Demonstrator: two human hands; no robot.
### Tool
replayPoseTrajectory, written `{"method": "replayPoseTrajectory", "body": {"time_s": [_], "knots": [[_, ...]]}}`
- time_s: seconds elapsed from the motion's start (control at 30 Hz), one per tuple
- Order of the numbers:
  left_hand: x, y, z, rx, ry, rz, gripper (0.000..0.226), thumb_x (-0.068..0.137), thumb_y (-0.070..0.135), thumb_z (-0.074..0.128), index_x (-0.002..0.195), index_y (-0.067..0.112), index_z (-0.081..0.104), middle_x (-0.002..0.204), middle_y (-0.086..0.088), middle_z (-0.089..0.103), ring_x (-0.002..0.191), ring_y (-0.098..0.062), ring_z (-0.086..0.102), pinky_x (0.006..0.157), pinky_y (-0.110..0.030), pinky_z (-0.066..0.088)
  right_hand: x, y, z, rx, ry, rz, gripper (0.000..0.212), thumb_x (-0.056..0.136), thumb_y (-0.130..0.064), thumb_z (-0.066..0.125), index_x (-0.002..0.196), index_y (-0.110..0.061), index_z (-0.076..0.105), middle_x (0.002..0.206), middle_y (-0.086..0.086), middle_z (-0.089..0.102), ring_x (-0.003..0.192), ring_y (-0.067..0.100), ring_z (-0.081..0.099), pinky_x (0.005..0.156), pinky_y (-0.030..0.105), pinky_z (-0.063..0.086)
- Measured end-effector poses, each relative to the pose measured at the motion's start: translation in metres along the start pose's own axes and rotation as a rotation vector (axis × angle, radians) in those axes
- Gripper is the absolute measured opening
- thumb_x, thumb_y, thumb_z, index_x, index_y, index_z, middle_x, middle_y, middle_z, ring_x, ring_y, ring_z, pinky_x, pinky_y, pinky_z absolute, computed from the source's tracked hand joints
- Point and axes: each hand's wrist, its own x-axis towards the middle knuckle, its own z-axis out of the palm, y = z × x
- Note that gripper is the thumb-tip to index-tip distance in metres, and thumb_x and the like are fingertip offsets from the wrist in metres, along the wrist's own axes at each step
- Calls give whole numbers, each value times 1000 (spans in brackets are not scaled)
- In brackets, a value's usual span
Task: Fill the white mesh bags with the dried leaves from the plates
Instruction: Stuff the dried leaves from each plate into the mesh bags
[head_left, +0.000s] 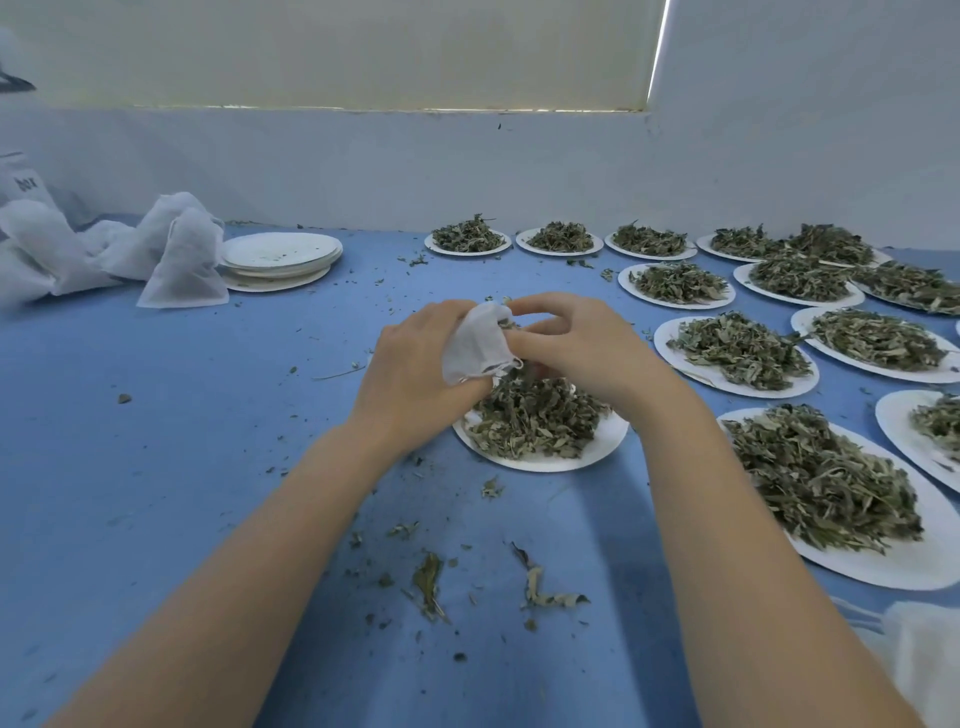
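left hand (415, 364): grips small white mesh bag (475, 340), mouth held over the plate so spills land there
right hand (566, 343): pinching dried green leaves (535, 415) into it

We saw a thin, matt white mesh bag (475, 340) of soft gauzy cloth, crumpled, above a matt white plate (597, 451) that looked like paper, heaped with dry, brittle, dull green leaves (535, 415). The table (182, 415) was covered in a smooth, matt blue sheet, and the stacked empty plates (280, 254) looked like the same matt paper
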Motion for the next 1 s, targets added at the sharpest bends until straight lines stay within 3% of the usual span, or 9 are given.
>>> {"method": "replayPoseTrajectory", "body": {"time_s": [0.17,0.33,0.4,0.5,0.57,0.63,0.77,0.9,1.0], "knots": [[2,0,-1,70,-1,16,50,74,16,70,121,13,54,110,-5,59,95,-23,52,83,-38,39,-3,-5,-3,201,47,-8,24,77,-12,76,100,-9,70,72,4,73,53,17,65,61,22,56],[3,-3,1,134,-36,30,53,73,18,71,123,13,52,113,-7,58,101,-26,52,89,-40,38,-5,-5,-10,-1,210,-95,14,71,-15,81,84,-16,75,71,3,72,59,16,68,68,25,58],[3,-2,1,121,-43,40,53,72,19,73,121,15,53,112,-5,58,100,-26,53,89,-42,39,-4,-6,-8,-100,204,-150,11,71,-12,80,77,-20,75,66,-5,71,64,11,68,69,18,56],[3,1,-1,63,-27,14,50,71,19,73,117,18,55,110,0,59,98,-22,54,88,-44,41,-1,-9,-6,-280,208,-193,13,72,-12,79,77,-23,76,53,-24,58,55,-7,58,57,4,44],[2,2,-2,20,-9,-5,48,70,18,73,115,19,56,108,2,60,96,-19,54,86,-43,42,0,-10,-6,-324,209,-215,13,73,-12,79,81,-23,77,45,-27,52,50,-11,52,54,3,39],[2,3,-1,3,2,-2,47,71,19,74,115,19,57,107,3,61,95,-18,54,86,-41,43,-1,-11,-6,-355,194,-243,16,74,-10,77,84,-23,77,49,-24,56,54,-5,55,56,7,43],[4,3,1,34,-6,-8,43,73,26,75,112,20,58,93,9,59,89,-18,55,77,-33,43,-6,-14,-6,-279,115,-259,21,75,-12,77,90,-28,76,81,-3,74,78,13,67,77,25,52],[5,0,2,11,-39,-111,42,75,36,72,112,27,54,89,10,57,84,-14,54,71,-28,44,-11,-17,-17,-234,-75,-240,29,81,-12,70,103,-32,72,94,-15,72,89,-4,65,84,13,49],[6,1,-1,-90,-79,-210,36,71,43,73,101,35,55,85,18,58,78,0,53,60,-12,39,-13,-23,-23,-316,-124,-202,25,83,-10,68,96,-29,74,79,-12,73,78,-3,66,77,12,49]]}}
